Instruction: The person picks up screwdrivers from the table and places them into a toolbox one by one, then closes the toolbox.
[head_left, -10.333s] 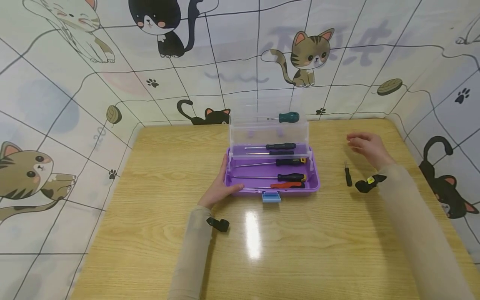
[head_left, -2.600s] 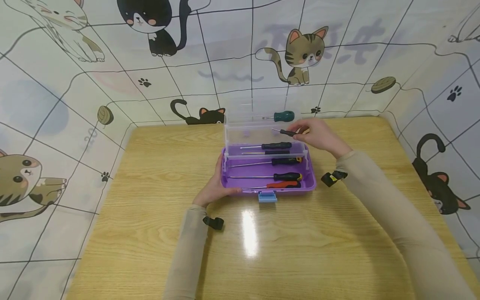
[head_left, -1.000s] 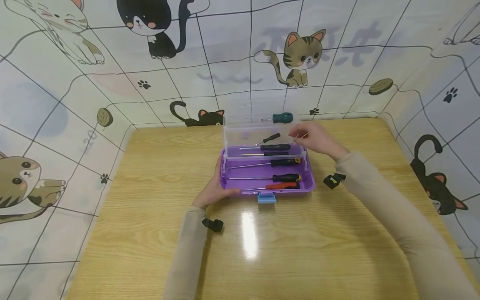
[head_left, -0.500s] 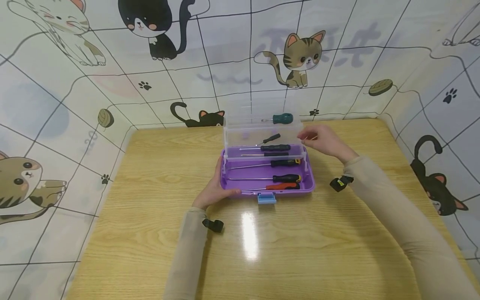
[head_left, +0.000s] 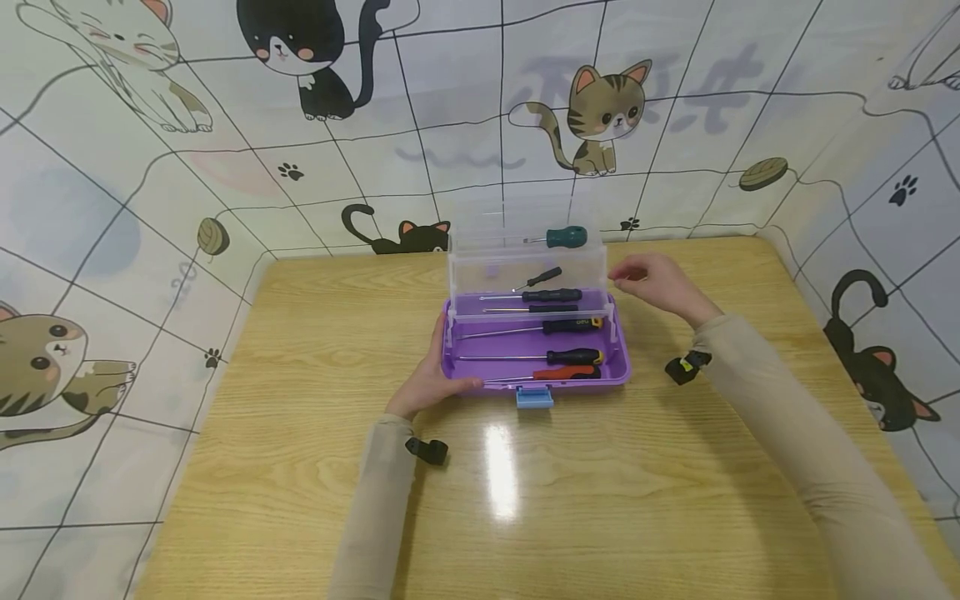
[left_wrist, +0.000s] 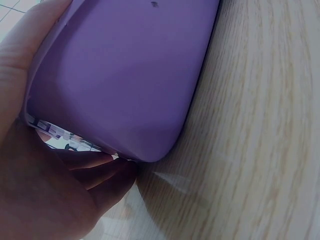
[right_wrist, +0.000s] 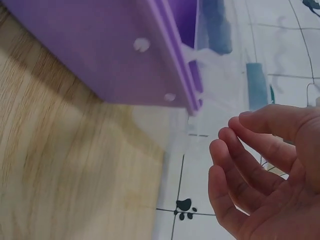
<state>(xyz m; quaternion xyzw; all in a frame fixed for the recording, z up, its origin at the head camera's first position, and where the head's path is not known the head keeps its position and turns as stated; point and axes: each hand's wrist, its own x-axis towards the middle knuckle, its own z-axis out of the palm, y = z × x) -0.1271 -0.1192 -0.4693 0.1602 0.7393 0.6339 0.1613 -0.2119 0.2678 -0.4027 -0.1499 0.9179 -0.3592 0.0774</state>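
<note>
A purple toolbox [head_left: 495, 346] with a raised clear lid stands on the table. Its left end is held by my left hand [head_left: 427, 379], thumb along the front rim and fingers on the side; the left wrist view shows the fingers [left_wrist: 112, 182] against the purple wall. A small black screwdriver [head_left: 544, 277] lies slanted in the clear upper tray [head_left: 472, 275]. Just right of that tray is my right hand [head_left: 660, 285], its fingers loosely bent and holding nothing, as the right wrist view also shows.
Black-handled screwdrivers [head_left: 573, 357] and a red-handled one [head_left: 566, 372] lie in the box. A teal-handled screwdriver [head_left: 567, 237] sits higher, at the clear lid. A blue latch [head_left: 534, 398] hangs open in front. Cat-patterned walls [head_left: 480, 108] border the wooden table [head_left: 315, 333].
The small black screwdriver was on the table at the right, then in my right hand, and now lies in the upper tray. My right hand has let go and drawn right; the left stays.
</note>
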